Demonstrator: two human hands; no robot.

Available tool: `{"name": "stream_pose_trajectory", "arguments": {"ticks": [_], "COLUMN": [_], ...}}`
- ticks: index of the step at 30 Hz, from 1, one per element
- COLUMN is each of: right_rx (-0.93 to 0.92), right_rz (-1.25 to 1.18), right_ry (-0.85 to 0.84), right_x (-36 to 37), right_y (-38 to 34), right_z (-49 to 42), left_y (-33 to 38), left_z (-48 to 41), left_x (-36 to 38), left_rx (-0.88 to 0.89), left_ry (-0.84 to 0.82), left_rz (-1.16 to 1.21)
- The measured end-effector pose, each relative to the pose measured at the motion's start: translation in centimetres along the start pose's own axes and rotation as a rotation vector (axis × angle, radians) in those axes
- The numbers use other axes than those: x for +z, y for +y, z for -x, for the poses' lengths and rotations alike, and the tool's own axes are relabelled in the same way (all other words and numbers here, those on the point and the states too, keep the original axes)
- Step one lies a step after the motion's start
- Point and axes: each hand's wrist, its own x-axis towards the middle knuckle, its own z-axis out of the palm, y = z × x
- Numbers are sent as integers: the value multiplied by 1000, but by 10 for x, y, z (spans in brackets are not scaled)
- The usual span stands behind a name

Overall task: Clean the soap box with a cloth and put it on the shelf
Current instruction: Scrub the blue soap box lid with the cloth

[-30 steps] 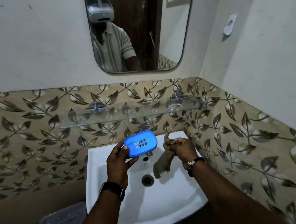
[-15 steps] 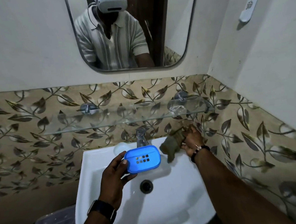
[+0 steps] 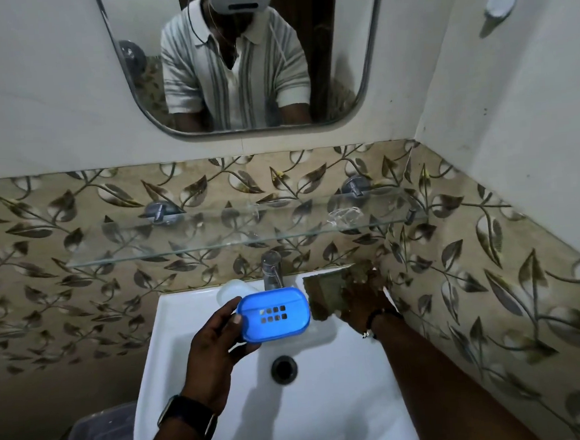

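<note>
Above the white sink (image 3: 193, 336), the left hand (image 3: 218, 348) holds the blue soap box (image 3: 274, 313) by its left end, thumb on top and fingers curled under it, so the box hangs over the basin just in front of the tap (image 3: 272, 269). Its slotted face points up, with two short rows of small square holes near the middle; what is inside the box cannot be seen. To the right, the right hand (image 3: 363, 300) lies flat on the brown cloth (image 3: 324, 294), fingers spread and pressing it onto the back right corner of the sink rim, close to the leaf-patterned tiles (image 3: 473, 258). Cloth and soap box are just beside each other; whether they touch cannot be told. The basin itself holds nothing but its dark drain (image 3: 284, 369). A pale round cup-like thing (image 3: 230, 287) sits on the rim left of the tap, partly hidden by the box. The glass shelf (image 3: 214, 239) runs along the wall above the tap, carrying only a small clear crumpled scrap (image 3: 345, 215) near its right end. A mirror (image 3: 246, 58) hangs above, and a grey lidded bin (image 3: 101, 439) stands below the sink on the left
</note>
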Motion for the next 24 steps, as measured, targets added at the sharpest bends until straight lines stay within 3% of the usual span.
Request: {"name": "stream_pose_trajectory", "arguments": {"ticks": [5, 8, 14, 16, 18, 20, 22, 24], "right_rx": [4, 24, 70, 15, -84, -184, -210, -200], "right_rz": [45, -49, -432, -570, -709, -794, -830, -827], "right_ry": [-60, 49, 779, 935, 946, 842, 700, 675], "right_x": [-5, -10, -19, -39, -55, -63, -65, -65], "right_y": [-2, 0, -5, -24, -46, -69, -92, -107], "right_z": [8, 13, 45, 67, 89, 103, 110, 113], "left_y": [-2, 0, 3, 4, 6, 8, 11, 15], "left_z": [1, -1, -2, -1, 0, 1, 4, 5], "left_x": [5, 10, 27, 30, 31, 32, 29, 24], "left_rx": [9, 6, -5, -6, -7, -7, 4, 14], "left_ry": [-19, -31, -52, -58, -61, -61, -69, -58], "left_rz": [-15, 0, 42, 60, 84, 105, 116, 130]}}
